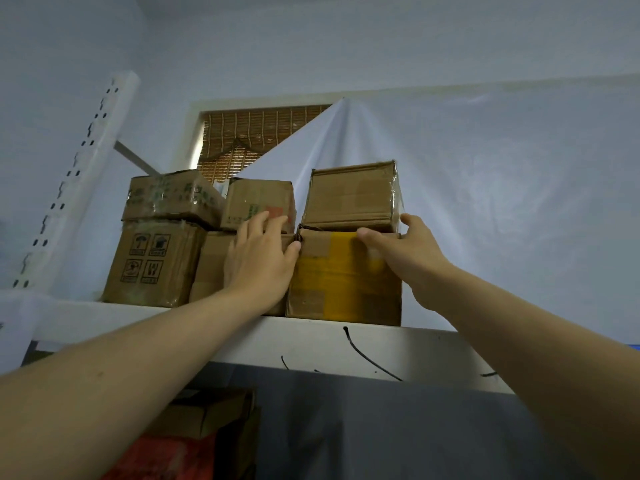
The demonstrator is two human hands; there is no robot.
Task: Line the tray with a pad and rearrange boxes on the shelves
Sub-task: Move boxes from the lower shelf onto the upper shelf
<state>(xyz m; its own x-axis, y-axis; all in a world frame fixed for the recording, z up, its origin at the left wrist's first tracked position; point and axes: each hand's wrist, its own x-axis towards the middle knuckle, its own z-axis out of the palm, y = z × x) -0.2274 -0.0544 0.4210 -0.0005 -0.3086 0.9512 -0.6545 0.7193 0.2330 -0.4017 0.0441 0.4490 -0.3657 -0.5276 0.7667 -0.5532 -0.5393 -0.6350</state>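
Several cardboard boxes stand in two layers on the white top shelf (214, 336). At the right, a yellow-taped box (341, 284) carries a tape-wrapped box (349, 197). My right hand (414, 252) grips the yellow-taped box's upper right corner, thumb on its front edge, fingers round the side below the upper box. My left hand (259, 258) lies flat with spread fingers on the lower middle box (209, 268). Its fingertips touch the upper middle box (256, 199) and its thumb touches the yellow-taped box's left corner.
A box with handling symbols (152, 265) and a scribbled box (171, 199) on top fill the shelf's left end by the perforated upright (78, 178). A white sheet (502, 202) hangs behind; shelf space lies right of the yellow-taped box. Below sit a cardboard box (211, 415) and something red (162, 457).
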